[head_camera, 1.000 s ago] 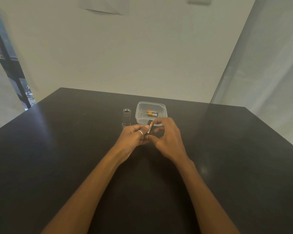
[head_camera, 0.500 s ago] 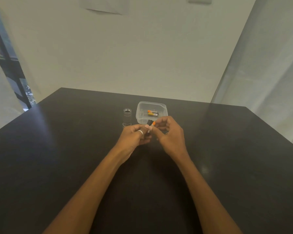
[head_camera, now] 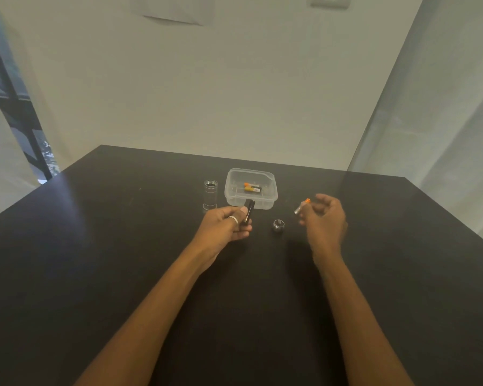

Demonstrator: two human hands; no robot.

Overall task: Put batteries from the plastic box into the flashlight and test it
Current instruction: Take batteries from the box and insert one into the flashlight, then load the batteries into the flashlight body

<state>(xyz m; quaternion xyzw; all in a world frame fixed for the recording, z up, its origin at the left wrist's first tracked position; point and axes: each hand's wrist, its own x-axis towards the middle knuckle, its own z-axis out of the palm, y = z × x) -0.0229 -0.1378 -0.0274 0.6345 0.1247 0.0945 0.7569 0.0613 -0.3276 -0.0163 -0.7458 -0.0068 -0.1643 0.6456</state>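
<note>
Now the right hand (head_camera: 322, 218), pinching a battery (head_camera: 302, 206), has drawn away to the right of the plastic box (head_camera: 262, 205), while the left hand (head_camera: 223, 225) grips the black holder (head_camera: 248, 214) before it; insertion appears incomplete.

Black table (head_camera: 123, 274); clear plastic box (head_camera: 271, 199); orange-black battery (head_camera: 252, 188) inside; silver ring (head_camera: 233, 219); black holder (head_camera: 248, 211)

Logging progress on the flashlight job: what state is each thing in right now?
plastic box: open, no lid on.
spare batteries: lying inside the box.
black flashlight part: gripped by left hand.
battery: pinched by right hand, not inserted.
cylinder piece: standing upright, left of box.
small cap: loose on table, between hands.
</note>
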